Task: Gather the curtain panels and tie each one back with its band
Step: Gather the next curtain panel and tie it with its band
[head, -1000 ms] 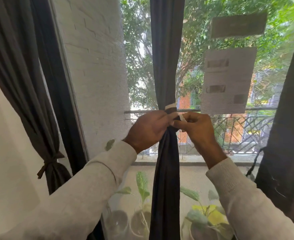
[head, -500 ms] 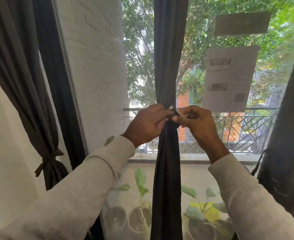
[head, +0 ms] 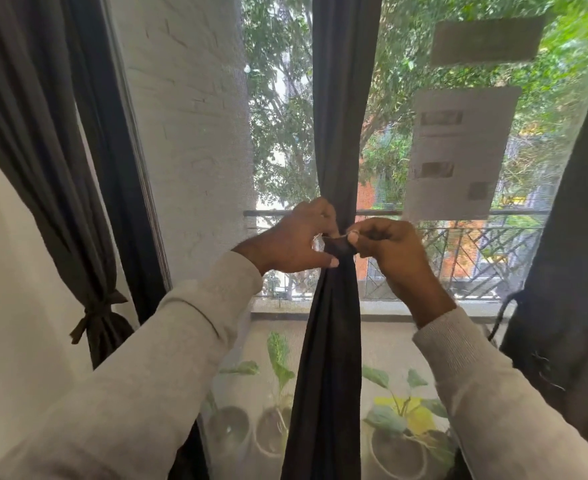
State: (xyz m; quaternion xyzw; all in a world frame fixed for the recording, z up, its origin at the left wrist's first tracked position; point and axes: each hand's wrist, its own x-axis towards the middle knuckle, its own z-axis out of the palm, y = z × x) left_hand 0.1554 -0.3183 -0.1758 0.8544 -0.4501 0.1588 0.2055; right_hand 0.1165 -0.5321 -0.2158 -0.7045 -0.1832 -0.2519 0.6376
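The middle curtain [head: 334,341] hangs gathered before the window [head: 458,265]. Both hands pinch the band [head: 339,244] at its waist: left hand [head: 290,245] fingers curled round the fabric, right hand [head: 387,249] thumb and forefinger nipping the band's end

The middle curtain panel [head: 334,358] — dark charcoal fabric — is hanging straight down the centre of the window, bunched into a narrow column and cinched tight at railing height. Its band [head: 337,244] is wrapping that pinch point — dark like the cloth. At the window's left edge, a grey curtain panel [head: 43,161] is hanging gathered, tied low with a knotted band [head: 98,311].
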